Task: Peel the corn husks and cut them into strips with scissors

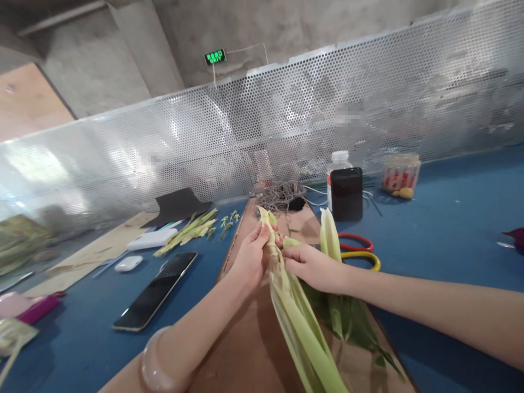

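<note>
A bundle of pale green leaves that look like corn husks runs from between my hands down toward me, its long ends hanging loose. Near the top, where the strips look twisted together, my left hand pinches the bundle between thumb and fingers. My right hand is closed on the strips just beside and below it; its fingertips are partly hidden. Under both hands lies a brown board. Behind my right forearm, a separate upright husk and darker green leaves rest on the board.
Scissors with red and yellow handles lie right of the board. Beyond are an upright phone, a white bottle, a jar and grey cord. To the left lie another phone and cut strips. A perforated metal screen stands behind.
</note>
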`<action>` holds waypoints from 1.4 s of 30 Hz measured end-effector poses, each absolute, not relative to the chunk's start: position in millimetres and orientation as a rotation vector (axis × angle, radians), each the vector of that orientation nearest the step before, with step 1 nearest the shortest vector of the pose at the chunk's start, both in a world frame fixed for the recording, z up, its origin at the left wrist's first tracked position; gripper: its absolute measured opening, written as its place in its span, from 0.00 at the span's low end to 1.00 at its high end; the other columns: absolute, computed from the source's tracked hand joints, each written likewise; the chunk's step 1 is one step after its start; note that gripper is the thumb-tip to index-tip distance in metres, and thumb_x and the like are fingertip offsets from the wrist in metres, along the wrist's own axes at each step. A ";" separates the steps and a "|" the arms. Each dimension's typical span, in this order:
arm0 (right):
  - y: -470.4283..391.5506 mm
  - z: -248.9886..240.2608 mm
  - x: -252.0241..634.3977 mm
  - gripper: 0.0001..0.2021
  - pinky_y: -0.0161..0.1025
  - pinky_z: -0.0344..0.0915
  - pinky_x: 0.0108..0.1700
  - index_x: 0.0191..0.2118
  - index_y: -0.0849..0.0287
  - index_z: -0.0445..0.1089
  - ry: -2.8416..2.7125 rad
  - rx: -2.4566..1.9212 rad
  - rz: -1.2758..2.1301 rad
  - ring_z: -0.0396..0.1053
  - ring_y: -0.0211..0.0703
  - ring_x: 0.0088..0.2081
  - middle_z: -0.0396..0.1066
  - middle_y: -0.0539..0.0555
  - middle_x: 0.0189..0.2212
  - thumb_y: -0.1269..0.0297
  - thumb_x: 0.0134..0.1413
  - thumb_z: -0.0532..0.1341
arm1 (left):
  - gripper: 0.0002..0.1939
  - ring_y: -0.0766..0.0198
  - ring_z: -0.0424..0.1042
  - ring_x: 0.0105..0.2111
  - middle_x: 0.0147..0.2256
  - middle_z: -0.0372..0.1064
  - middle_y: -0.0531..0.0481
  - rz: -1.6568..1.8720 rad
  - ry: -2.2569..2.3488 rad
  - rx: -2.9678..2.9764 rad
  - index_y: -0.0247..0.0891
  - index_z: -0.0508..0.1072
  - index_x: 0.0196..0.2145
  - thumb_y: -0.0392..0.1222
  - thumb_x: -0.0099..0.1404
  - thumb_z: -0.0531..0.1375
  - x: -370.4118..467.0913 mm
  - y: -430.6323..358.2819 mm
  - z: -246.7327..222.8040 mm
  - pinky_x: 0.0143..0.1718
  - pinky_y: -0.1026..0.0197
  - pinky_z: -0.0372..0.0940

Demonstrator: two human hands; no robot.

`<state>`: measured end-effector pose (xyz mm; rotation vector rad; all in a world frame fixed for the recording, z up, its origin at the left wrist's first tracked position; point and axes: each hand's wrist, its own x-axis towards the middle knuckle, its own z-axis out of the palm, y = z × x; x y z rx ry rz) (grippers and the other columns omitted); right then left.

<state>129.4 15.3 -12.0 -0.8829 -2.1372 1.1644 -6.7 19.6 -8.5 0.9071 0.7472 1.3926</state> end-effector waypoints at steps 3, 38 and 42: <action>15.4 -12.6 129.6 0.08 0.33 0.57 0.29 0.24 0.60 0.63 -2.086 -0.859 1.210 0.58 0.36 0.25 0.60 0.47 0.21 0.69 0.49 0.50 | 0.10 0.66 0.68 0.25 0.19 0.64 0.52 1.367 0.699 0.851 0.34 0.67 0.28 0.45 0.56 0.59 -6.8 21.4 -10.2 0.29 0.64 0.65; 12.1 -13.1 124.2 0.09 0.39 0.60 0.41 0.29 0.62 0.68 -1.649 -0.803 1.513 0.65 0.41 0.32 0.67 0.49 0.24 0.60 0.44 0.60 | 0.10 0.70 0.67 0.19 0.24 0.71 0.49 1.233 0.924 0.976 0.32 0.73 0.33 0.38 0.50 0.63 -7.8 15.1 2.8 0.22 0.68 0.61; 10.9 -10.9 123.4 0.09 0.41 0.60 0.43 0.32 0.62 0.68 -1.605 -0.783 1.588 0.66 0.42 0.34 0.68 0.49 0.26 0.61 0.46 0.60 | 0.10 0.66 0.69 0.21 0.25 0.73 0.46 1.201 0.918 0.869 0.31 0.75 0.34 0.36 0.52 0.61 -11.7 21.4 1.1 0.23 0.67 0.63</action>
